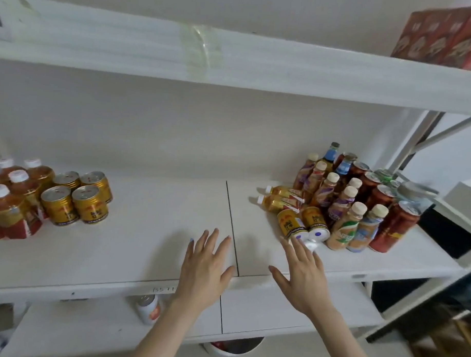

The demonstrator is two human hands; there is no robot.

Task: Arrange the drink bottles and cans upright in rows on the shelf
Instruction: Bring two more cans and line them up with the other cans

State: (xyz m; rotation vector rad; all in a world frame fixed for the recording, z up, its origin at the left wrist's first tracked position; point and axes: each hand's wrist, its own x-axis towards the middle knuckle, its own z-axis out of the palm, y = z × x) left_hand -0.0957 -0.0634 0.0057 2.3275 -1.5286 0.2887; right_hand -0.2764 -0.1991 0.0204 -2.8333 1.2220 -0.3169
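On the white shelf [152, 242], gold cans [76, 196] stand upright in rows at the left, beside upright tea bottles [13, 194] with white caps. At the right, two gold cans [303, 224] lie on their sides, and two yellow bottles [280, 197] lie behind them. Upright coffee bottles [342, 208] and red cans [393, 226] crowd the right end. My left hand [206, 268] hovers open over the shelf's front middle. My right hand [304, 274] is open, its fingertips just short of the lying gold cans.
An upper shelf [233, 60] overhangs, with a red carton [447, 39] on its right end. A lower shelf [251, 309] holds a small white bottle [148, 309]. A white bin [233, 348] sits below. A seam [231, 223] splits the middle shelf board.
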